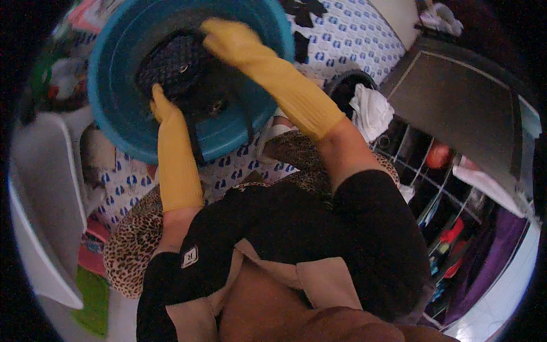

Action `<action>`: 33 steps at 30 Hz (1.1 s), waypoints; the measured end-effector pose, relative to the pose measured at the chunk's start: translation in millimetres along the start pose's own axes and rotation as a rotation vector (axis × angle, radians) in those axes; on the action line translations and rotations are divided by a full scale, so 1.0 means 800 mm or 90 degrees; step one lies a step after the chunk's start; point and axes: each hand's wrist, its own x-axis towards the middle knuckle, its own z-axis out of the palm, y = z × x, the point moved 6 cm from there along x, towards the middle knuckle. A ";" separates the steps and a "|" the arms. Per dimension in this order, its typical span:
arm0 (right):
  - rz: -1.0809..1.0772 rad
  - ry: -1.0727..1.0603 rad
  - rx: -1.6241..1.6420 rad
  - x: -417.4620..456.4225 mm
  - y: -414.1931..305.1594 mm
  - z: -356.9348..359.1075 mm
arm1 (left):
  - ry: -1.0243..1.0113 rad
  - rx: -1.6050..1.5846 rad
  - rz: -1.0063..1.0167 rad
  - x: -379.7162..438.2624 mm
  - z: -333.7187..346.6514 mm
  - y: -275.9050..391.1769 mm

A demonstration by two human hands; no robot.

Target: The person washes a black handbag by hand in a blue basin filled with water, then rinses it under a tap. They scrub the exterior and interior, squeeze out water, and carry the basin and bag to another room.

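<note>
A large blue plastic basin [273, 55] stands before me. In it lies a black bag [175, 60] with a quilted or woven surface and a small round metal fitting. Dark straps [194, 141] trail from it over the basin's near rim. Both my hands wear long yellow rubber gloves. My left hand [166, 106] grips the bag's near left edge, its fingers partly hidden. At the bag's far right side is my right hand [230, 42], blurred and with curled fingers; whether it holds anything cannot be made out.
Patterned white floor covering [342, 34] runs beneath the basin. On the right are a dark bucket [350, 81] with a white cloth [371, 112] over its rim, and a wire rack [427, 171] with mixed items. A grey plastic tub or chair [47, 171] stands at left.
</note>
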 end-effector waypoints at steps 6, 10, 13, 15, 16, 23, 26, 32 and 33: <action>-0.032 0.223 -0.081 -0.028 0.025 -0.124 | 0.037 0.074 0.023 -0.060 -0.003 0.029; 0.079 0.122 -0.104 -0.113 0.195 -0.158 | -0.059 0.022 -0.028 -0.027 0.001 -0.003; 0.400 -0.188 -0.064 -0.243 0.335 -0.088 | -0.073 -0.026 -0.048 -0.034 0.014 -0.006; 0.288 -0.278 0.048 -0.309 0.355 -0.027 | -0.076 -0.014 -0.047 -0.033 0.013 0.000; 0.332 -0.286 0.056 -0.294 0.323 -0.028 | -0.093 -0.035 -0.040 -0.024 0.006 -0.001; 0.451 -0.269 -0.064 -0.283 0.249 -0.027 | -0.180 -0.027 -0.025 -0.011 -0.007 0.011; 0.405 -0.377 -0.109 -0.274 0.296 0.027 | -0.172 -0.031 -0.031 0.013 -0.020 -0.007; 0.401 -0.417 -0.077 -0.279 0.287 -0.001 | -0.048 0.105 -0.056 -0.031 -0.009 0.014; 0.431 -0.399 -0.051 -0.288 0.299 -0.001 | -0.060 0.112 -0.036 -0.026 -0.010 0.015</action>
